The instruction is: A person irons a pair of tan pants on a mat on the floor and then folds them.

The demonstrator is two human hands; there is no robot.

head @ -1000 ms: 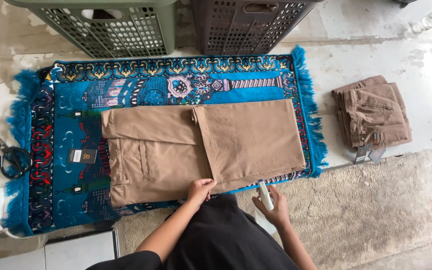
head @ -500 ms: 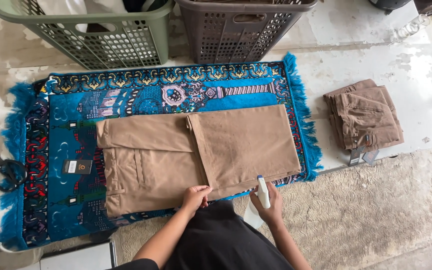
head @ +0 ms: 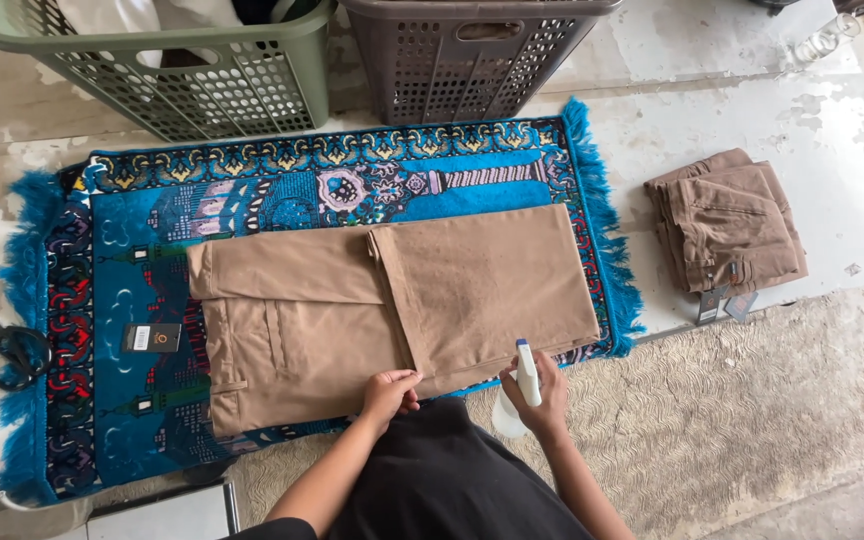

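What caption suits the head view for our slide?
Left hand on folded tan trousers on a blue rug; right hand holds a spray bottle.

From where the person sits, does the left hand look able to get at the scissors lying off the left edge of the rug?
Probably yes, with a stretch. The left hand rests on the folded trousers; the scissors lie far to the left with only flat rug between them.
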